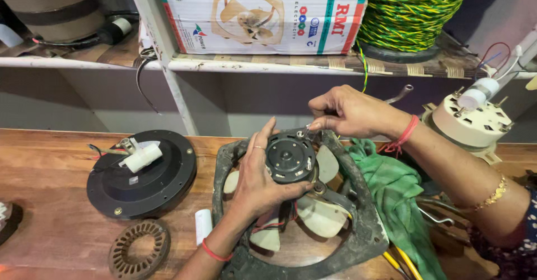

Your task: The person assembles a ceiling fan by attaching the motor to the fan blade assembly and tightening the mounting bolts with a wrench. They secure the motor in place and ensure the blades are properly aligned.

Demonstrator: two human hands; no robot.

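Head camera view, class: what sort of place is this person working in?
Probably a small electrical repair workshop. An exhaust fan with its motor exposed lies on a wooden bench, beside a round black motor housing, with a spool of green-yellow wire shelved above.

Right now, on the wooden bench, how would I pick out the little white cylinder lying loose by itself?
Start at the wooden bench and find the grimy square fan frame that the left hand steadies. Just left of that frame lies the small white cylinder. Unlike the white one fixed on the round black motor, it lies loose, beside the rusty toothed ring.
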